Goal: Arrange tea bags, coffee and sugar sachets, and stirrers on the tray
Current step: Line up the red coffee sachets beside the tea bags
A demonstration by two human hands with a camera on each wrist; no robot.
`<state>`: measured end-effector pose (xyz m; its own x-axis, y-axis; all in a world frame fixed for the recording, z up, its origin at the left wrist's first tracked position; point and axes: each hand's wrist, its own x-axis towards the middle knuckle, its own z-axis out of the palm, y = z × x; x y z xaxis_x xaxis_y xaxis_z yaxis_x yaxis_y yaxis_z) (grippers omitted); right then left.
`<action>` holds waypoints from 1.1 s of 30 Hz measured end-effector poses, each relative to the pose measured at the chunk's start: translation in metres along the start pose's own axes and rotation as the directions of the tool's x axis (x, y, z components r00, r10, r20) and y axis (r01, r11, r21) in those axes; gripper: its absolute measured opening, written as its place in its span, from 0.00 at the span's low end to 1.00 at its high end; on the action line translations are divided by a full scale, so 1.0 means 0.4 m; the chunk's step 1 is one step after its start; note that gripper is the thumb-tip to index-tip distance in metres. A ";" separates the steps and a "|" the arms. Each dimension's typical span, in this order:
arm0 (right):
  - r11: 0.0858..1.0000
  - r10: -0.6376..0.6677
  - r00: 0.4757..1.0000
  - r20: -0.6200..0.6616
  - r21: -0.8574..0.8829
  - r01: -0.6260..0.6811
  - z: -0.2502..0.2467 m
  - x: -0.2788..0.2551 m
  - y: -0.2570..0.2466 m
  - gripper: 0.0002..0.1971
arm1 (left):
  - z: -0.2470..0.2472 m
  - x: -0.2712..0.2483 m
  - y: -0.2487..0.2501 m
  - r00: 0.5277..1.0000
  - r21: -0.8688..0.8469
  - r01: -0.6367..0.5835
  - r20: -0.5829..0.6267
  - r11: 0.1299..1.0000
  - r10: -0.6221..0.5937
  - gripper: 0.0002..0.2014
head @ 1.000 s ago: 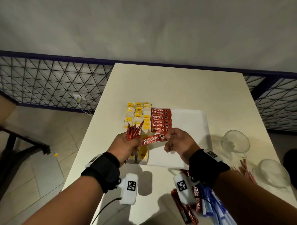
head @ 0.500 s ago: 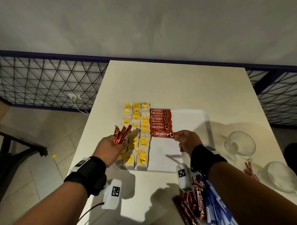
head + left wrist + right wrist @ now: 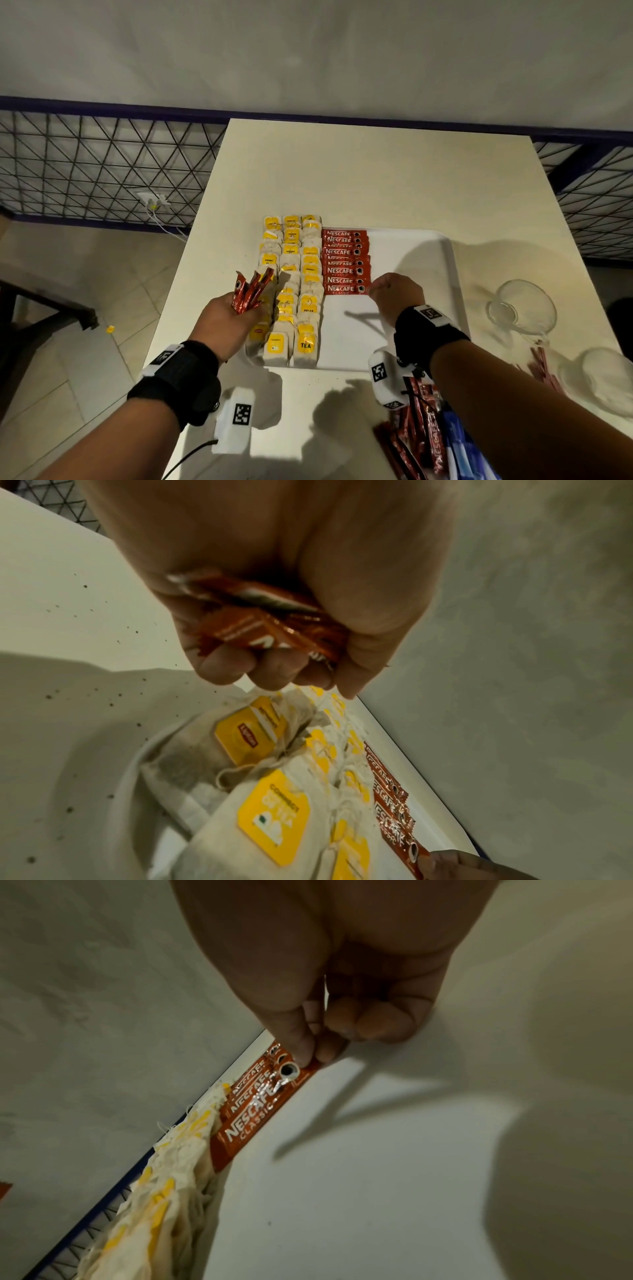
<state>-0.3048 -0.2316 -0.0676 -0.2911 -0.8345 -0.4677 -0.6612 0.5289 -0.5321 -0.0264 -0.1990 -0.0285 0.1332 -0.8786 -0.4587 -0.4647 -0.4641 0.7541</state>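
A white tray [image 3: 414, 339] lies mid-table. Its left part holds three columns of tea bags [image 3: 291, 281] with yellow tags. Beside them runs a column of red Nescafe coffee sachets [image 3: 344, 262]. My right hand [image 3: 394, 298] pinches the right end of the nearest sachet [image 3: 344, 290], which lies flat at the column's near end; thumb and forefinger meet on that sachet [image 3: 260, 1118] in the right wrist view. My left hand [image 3: 226, 318] hovers over the tray's left edge and grips a bunch of coffee sachets [image 3: 250, 291], also visible as a crumpled red bunch [image 3: 270, 626].
Loose coffee sachets [image 3: 421, 431] and blue-and-white sachets [image 3: 462, 448] lie at the table's near edge under my right arm. Two glass cups [image 3: 520, 308] and red stirrers [image 3: 541, 366] sit to the right. The table's left edge drops to a tiled floor.
My right hand carried one sachet from the left hand's bunch to the tray and laid it at the near end of the coffee column. My left hand drew back left with its bunch.
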 end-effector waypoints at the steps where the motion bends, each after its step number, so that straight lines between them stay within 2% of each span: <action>1: 1.000 0.001 1.000 -0.009 -0.009 -0.001 0.003 0.003 0.000 0.06 | 0.000 0.001 -0.002 1.000 -0.012 0.004 -0.001 1.000 -0.004 0.11; 7: 0.998 -0.004 1.000 -0.014 -0.065 0.003 0.013 0.019 -0.001 0.06 | -0.003 -0.001 -0.009 1.000 -0.040 0.022 0.006 0.999 -0.022 0.11; 9: 0.999 0.031 0.999 -0.021 -0.013 -0.031 0.015 0.022 -0.002 0.05 | -0.002 -0.002 -0.009 1.000 -0.039 0.026 0.005 0.999 -0.025 0.12; 11: 0.996 0.075 0.997 -0.010 0.055 -0.074 0.018 0.019 -0.002 0.12 | -0.001 -0.002 -0.010 1.000 -0.044 0.031 0.005 0.999 -0.031 0.12; 13: 0.996 0.074 0.997 0.003 0.053 -0.074 0.017 0.017 -0.004 0.15 | -0.002 -0.002 -0.011 0.999 -0.050 0.036 0.009 0.998 -0.036 0.11; 20: 0.995 -0.001 0.999 0.049 -0.101 0.006 0.007 0.020 -0.025 0.07 | 0.004 -0.011 -0.005 1.000 -0.058 0.025 0.014 0.998 -0.024 0.11; 23: 0.998 -0.003 1.000 0.031 -0.069 0.005 0.007 0.018 -0.026 0.05 | 0.005 -0.013 -0.004 0.999 -0.078 0.027 0.023 0.997 -0.025 0.11; 33: 1.000 -0.012 1.000 -0.003 -0.008 0.012 0.004 0.015 -0.033 0.09 | 0.002 -0.013 -0.005 1.000 -0.074 0.022 0.021 0.997 -0.020 0.12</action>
<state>-0.2965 -0.2435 -0.0646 -0.2854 -0.8412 -0.4592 -0.6701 0.5177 -0.5319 -0.0269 -0.1935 -0.0281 0.1241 -0.8664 -0.4837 -0.3954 -0.4902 0.7768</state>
